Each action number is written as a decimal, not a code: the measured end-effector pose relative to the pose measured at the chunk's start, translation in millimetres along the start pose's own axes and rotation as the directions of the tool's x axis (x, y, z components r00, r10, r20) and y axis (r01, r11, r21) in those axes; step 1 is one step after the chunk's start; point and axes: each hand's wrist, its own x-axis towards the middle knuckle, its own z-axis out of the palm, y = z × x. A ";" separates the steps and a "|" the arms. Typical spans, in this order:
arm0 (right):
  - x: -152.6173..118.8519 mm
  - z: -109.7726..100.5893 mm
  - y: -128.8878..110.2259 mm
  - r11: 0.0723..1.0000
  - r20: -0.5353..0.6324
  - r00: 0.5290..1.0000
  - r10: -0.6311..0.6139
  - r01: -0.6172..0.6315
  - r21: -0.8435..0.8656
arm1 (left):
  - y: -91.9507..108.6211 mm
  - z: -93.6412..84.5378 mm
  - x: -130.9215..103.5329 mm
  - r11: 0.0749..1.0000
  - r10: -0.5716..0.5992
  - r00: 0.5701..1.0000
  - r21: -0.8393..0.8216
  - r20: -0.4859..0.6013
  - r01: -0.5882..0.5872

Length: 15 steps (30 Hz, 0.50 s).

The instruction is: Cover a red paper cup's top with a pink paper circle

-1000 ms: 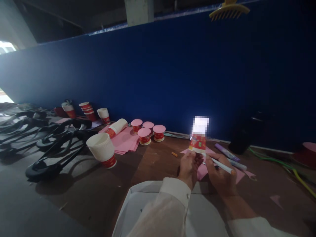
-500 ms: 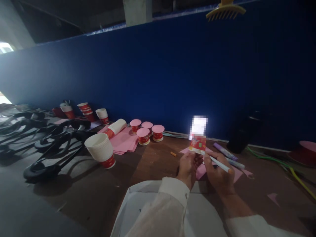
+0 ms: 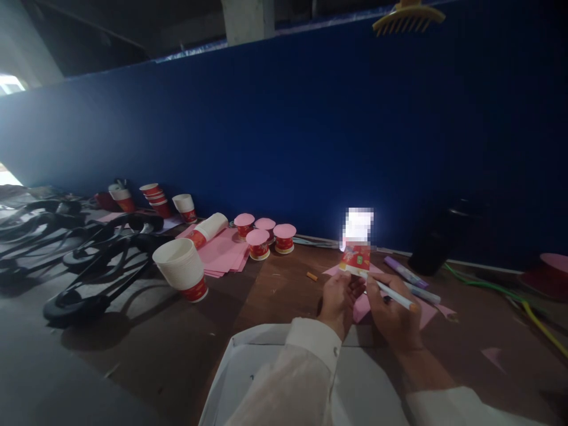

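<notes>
My left hand (image 3: 339, 299) holds a red and white paper cup (image 3: 357, 258) by its pale lower edge, in front of a bright blurred patch. Closed round a white pen with an orange end (image 3: 397, 296), my right hand (image 3: 394, 310) has the pen's tip at the cup's lower edge. Pink paper (image 3: 362, 309) lies beneath both hands. Just beyond my right hand are a purple marker (image 3: 406, 272) and a pale marker (image 3: 423, 293).
Several short red cups with pink tops (image 3: 258, 238) stand left of centre, beside pink sheets (image 3: 222, 254). Stacked white cups (image 3: 180, 266) and black cable-like loops (image 3: 84, 302) are farther left. An open white box (image 3: 235, 361) is under my forearms; a dark bottle (image 3: 430, 254) stands right.
The pen in my right hand has moved slightly up and left, with its tip now at the cup's edge. My left hand and the cup have barely moved.
</notes>
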 end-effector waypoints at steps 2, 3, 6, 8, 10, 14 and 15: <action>0.3 0.4 0.4 1.000 0.000 1.000 0.014 -0.014 0.003 | -0.2 -0.2 0.5 1.000 -0.004 1.000 0.000 0.004 0.004; 0.3 0.5 0.7 1.000 -0.001 1.000 0.017 -0.017 0.005 | -0.1 -0.3 0.5 1.000 -0.002 1.000 0.000 0.005 0.002; 0.1 0.8 1.8 1.000 -0.004 1.000 -0.013 0.013 -0.010 | 0.4 0.5 0.0 1.000 0.001 1.000 0.010 0.013 -0.002; 0.0 0.8 1.9 0.999 -0.008 0.999 -0.042 0.042 -0.032 | 0.9 1.7 -0.6 1.000 0.000 1.000 0.028 0.015 -0.001; 0.0 0.8 1.5 0.998 -0.008 0.998 -0.055 0.054 -0.041 | 1.1 3.2 -1.0 0.999 -0.006 1.000 0.046 0.019 0.005; 0.2 0.9 1.1 0.998 -0.007 0.998 -0.055 0.055 -0.038 | 0.8 5.7 -1.2 0.999 -0.008 1.000 0.042 0.011 0.008; 0.2 0.9 1.4 0.998 -0.004 0.998 -0.055 0.055 -0.035 | 0.6 6.0 -1.3 0.999 -0.002 1.000 0.037 0.007 0.002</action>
